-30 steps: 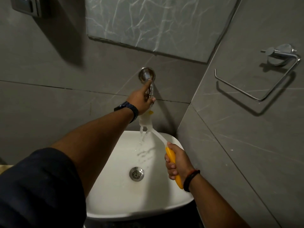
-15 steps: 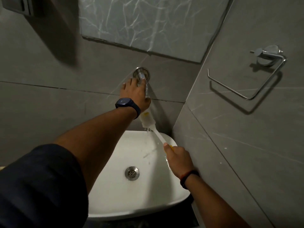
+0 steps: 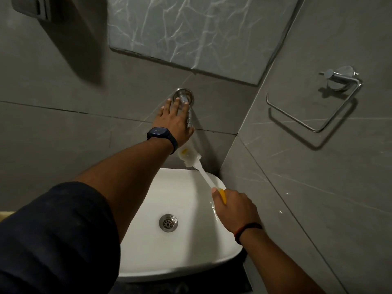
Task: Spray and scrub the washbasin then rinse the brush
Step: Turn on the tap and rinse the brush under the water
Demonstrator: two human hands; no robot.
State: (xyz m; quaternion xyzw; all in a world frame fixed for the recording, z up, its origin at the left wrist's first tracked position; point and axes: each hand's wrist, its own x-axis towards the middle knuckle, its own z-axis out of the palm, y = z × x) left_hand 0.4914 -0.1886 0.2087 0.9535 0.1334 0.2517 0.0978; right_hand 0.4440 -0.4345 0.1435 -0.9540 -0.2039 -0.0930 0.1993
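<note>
Both hands busy: left hand point(image 3: 175, 122) splayed over tap point(image 3: 184, 98), right hand point(image 3: 233, 205) gripping brush point(image 3: 192, 154) near washbasin point(image 3: 169, 270) rim.

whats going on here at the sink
A person is at a white washbasin in a tiled corner. The right hand grips the yellow handle of a brush, holding its white head up under the wall tap. The left hand lies over the tap with fingers spread. No stream of water is visible at the brush, though the basin looks wet near the right hand.
</note>
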